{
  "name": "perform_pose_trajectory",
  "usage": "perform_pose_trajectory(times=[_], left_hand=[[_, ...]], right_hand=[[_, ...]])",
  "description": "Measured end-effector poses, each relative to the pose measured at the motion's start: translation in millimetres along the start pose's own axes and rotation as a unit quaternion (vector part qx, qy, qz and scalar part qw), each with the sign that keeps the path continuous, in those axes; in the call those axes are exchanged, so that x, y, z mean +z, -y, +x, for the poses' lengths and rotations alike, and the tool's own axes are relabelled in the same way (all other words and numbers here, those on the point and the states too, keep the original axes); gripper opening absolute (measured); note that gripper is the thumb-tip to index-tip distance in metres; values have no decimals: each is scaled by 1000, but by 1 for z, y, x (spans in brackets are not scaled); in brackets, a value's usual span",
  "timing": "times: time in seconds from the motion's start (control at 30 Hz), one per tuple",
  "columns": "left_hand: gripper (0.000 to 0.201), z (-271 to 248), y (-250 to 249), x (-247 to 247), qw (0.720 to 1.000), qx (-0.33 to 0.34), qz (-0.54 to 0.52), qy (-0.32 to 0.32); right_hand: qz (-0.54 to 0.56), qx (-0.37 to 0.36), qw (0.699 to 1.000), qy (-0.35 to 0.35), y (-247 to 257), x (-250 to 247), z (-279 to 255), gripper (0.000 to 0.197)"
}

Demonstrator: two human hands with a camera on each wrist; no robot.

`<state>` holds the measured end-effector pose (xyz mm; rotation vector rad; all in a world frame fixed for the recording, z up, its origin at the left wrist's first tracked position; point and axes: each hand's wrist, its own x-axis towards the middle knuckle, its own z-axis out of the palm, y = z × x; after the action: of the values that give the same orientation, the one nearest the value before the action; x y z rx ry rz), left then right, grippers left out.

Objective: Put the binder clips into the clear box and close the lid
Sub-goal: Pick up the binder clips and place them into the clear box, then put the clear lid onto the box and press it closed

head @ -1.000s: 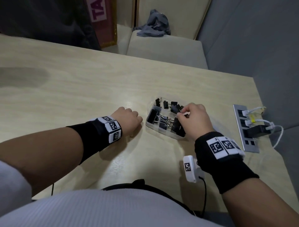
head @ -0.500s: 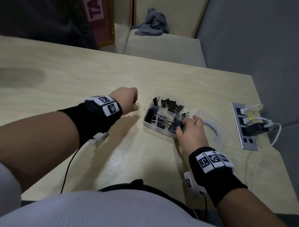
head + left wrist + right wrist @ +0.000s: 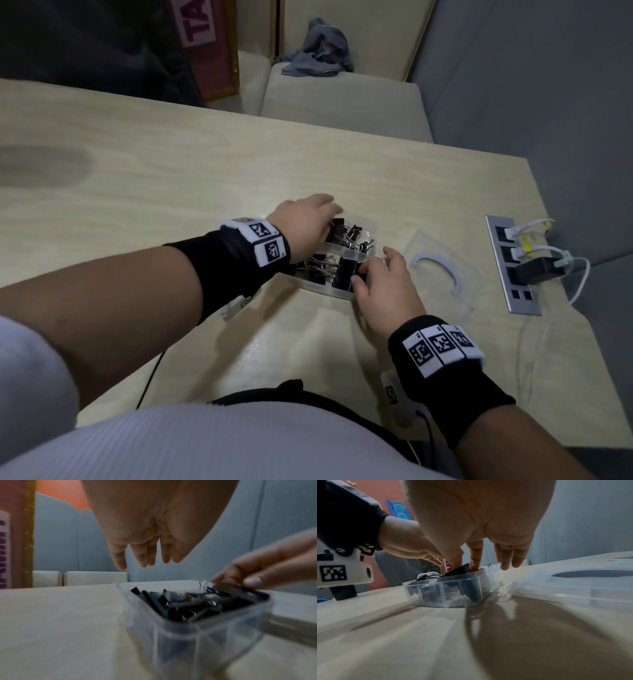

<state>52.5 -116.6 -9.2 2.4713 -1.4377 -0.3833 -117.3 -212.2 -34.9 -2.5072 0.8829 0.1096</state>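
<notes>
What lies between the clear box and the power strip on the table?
The loose lid lies flat between the clear box and the power strip; the head view shows it.

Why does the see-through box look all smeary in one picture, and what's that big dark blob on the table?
Left wrist view: motion blur smears the clear box and its binder clips. Right wrist view: the box is sharper, and the blob is the right hand casting its shadow on the table.
</notes>
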Motion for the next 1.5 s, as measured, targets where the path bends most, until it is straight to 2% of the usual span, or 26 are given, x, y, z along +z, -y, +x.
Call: perform_pose_trajectory(times=[0.07, 0.13, 0.17, 0.27, 0.37, 0.4, 0.47, 0.53, 0.63, 0.77, 0.87, 0.93, 1.0, 1.07, 1.13, 1.2, 1.33, 1.5], left_hand=[[54, -15, 1, 13, 993, 39, 85, 76], [65, -28, 5, 27, 977, 34, 146, 148], [68, -32, 8, 32, 973, 29, 163, 159], [71, -41, 16, 39, 973, 27, 174, 146], [71, -46, 19, 42, 976, 15, 173, 132], [70, -48, 20, 43, 976, 12, 171, 131], [69, -50, 20, 44, 977, 7, 164, 135], [68, -50, 20, 43, 977, 5, 162, 137], [69, -48, 20, 43, 977, 3, 157, 144], [69, -48, 20, 43, 977, 3, 156, 147], [70, -46, 17, 39, 976, -8, 153, 156], [72, -47, 13, 37, 978, -10, 156, 142], [75, -49, 7, 37, 980, 13, 159, 115], [78, -50, 0, 40, 979, 51, 166, 108], [80, -49, -4, 44, 976, 66, 170, 120], [82, -47, -3, 47, 974, 56, 168, 139], [87, -47, 2, 50, 970, 49, 184, 151], [90, -46, 2, 50, 966, 45, 193, 163]], right_hand=[[3, 2, 1000, -3, 2, 1, 1, 28], [18, -6, 1000, -11, 3, 1, 1, 29], [32, -13, 999, -21, 2, 1, 2, 30], [70, 5, 995, -71, -8, -5, 7, 30], [46, 109, 988, -99, -36, -10, 14, 38], [26, 153, 983, -94, -47, -11, 15, 47], [-27, 221, 974, -38, -65, -10, 13, 73], [-95, 222, 970, 24, -75, -6, 8, 91], [-183, 172, 967, 38, -72, -3, 1, 101], [-207, 99, 973, 7, -60, -3, -2, 87], [-156, 73, 985, 14, -59, -9, 3, 71], [-114, 100, 988, -33, -63, -14, 7, 57], [-88, 171, 977, -86, -70, -16, 11, 56], [-45, 259, 962, -75, -76, -18, 14, 69], [-20, 310, 950, -39, -80, -19, 17, 78], [-20, 319, 947, -32, -81, -19, 20, 77], [23, 320, 944, -74, -82, -19, 26, 66], [81, 282, 950, -108, -74, -16, 29, 53]])
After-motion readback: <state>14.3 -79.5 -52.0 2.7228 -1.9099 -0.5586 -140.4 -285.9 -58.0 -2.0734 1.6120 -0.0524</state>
